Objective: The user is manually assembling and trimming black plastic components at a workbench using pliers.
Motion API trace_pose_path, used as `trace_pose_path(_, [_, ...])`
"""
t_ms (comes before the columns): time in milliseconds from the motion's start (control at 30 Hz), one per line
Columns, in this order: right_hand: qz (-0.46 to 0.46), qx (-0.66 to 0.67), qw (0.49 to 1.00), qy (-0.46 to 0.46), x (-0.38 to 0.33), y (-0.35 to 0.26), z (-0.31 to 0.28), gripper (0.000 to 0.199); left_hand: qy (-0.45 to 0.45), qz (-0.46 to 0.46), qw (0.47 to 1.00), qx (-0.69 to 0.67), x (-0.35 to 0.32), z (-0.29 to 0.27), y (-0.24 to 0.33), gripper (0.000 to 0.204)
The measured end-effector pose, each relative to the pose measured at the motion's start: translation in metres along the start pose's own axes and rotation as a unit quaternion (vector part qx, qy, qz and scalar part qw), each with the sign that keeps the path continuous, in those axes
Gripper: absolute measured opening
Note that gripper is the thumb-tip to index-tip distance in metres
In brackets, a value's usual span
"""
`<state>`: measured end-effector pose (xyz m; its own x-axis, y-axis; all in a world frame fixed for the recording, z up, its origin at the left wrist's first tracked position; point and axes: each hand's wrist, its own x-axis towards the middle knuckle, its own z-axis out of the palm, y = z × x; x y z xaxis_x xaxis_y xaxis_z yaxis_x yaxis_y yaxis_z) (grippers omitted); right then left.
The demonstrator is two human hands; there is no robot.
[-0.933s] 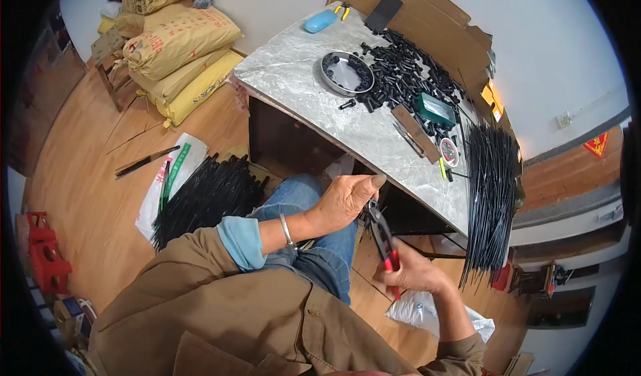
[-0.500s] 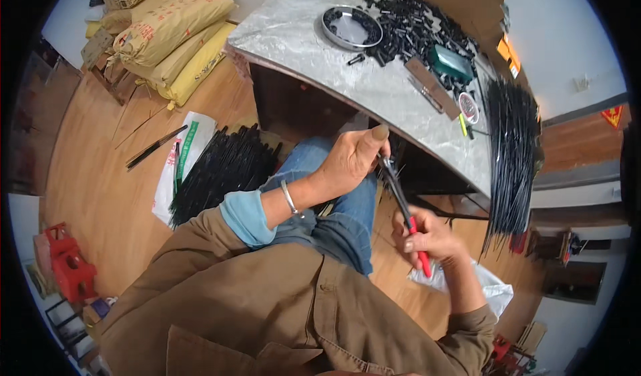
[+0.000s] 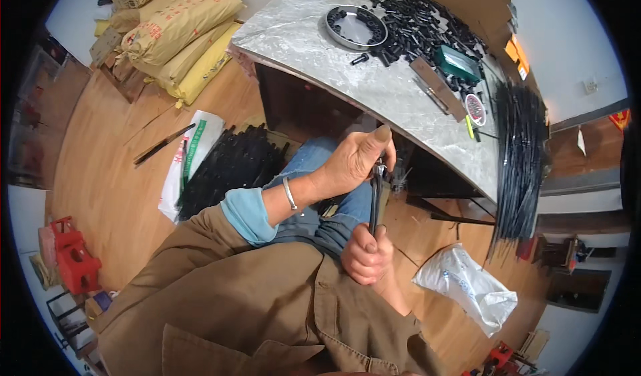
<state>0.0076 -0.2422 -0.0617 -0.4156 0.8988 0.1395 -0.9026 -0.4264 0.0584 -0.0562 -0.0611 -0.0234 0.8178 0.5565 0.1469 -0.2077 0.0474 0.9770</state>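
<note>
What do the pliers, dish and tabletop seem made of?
Pliers: likely steel, dark, with a bright metallic glint. Dish: probably polished metal, by its shiny silvery rim. Tabletop: stone or printed laminate, satin, pale veining; can't tell which.

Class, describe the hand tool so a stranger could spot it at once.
Find the grey table, then look just below its near edge in the picture. There the slim hand tool runs from the right hand to the left hand. Unlike the black rods on the floor, it has a shiny metal head.
</note>
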Motion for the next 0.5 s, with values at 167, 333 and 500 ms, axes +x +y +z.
trace_pose_path(167, [0.023, -0.591, 0.74, 0.322, -0.004, -0.051, 0.068, 0.049, 0.017, 0.022, 1.0, -0.005, 0.0, -0.002, -0.001, 0.074])
trace_pose_path(333, [0.072, -0.509, 0.789, 0.338, -0.008, -0.058, 0.11, 0.053, -0.011, -0.03, 0.999, -0.018, -0.002, 0.004, 0.0, 0.073])
trace_pose_path(500, [0.118, -0.516, 0.79, 0.308, -0.018, -0.066, 0.101, 0.048, -0.033, -0.025, 0.998, -0.038, -0.002, 0.005, 0.007, 0.072])
